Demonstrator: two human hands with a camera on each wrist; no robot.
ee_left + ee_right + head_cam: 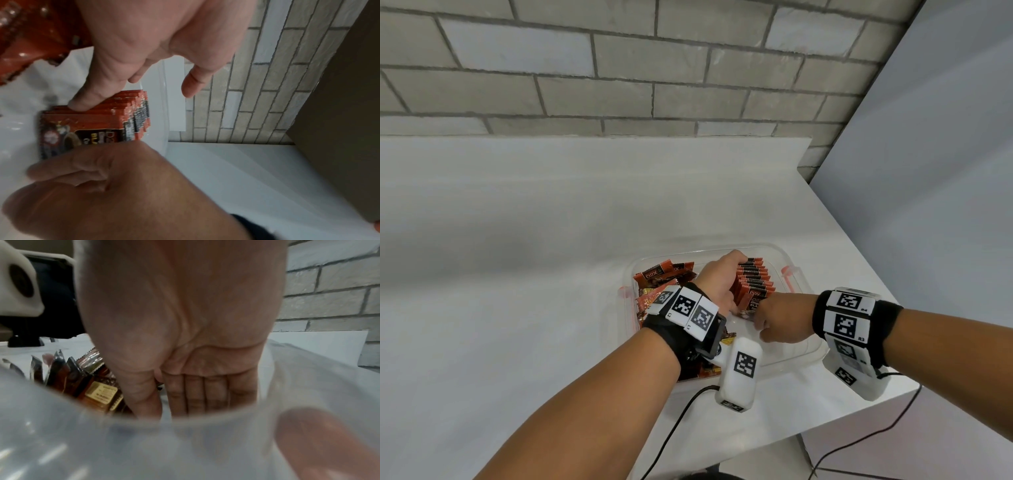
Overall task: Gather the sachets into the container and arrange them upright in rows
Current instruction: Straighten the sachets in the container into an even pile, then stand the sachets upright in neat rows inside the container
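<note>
Arranging step: left hand [717, 277] steadies the upright row of sachets [755, 281] in the clear container [789, 274], fingers straight along its side; right hand [779, 317] at row's near end, fingers straight together; next, likely stand up the loose sachets [664, 274] lying left.

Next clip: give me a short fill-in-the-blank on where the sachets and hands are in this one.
1. The upright row of sachets stands inside a clear plastic ____.
2. The left hand rests its fingers on the row's ____ edges.
3. The loose sachets lie in a jumble on the container's ____ side.
4. The right hand is at the ____ end of the row.

Missing words: container; top; left; near
</note>
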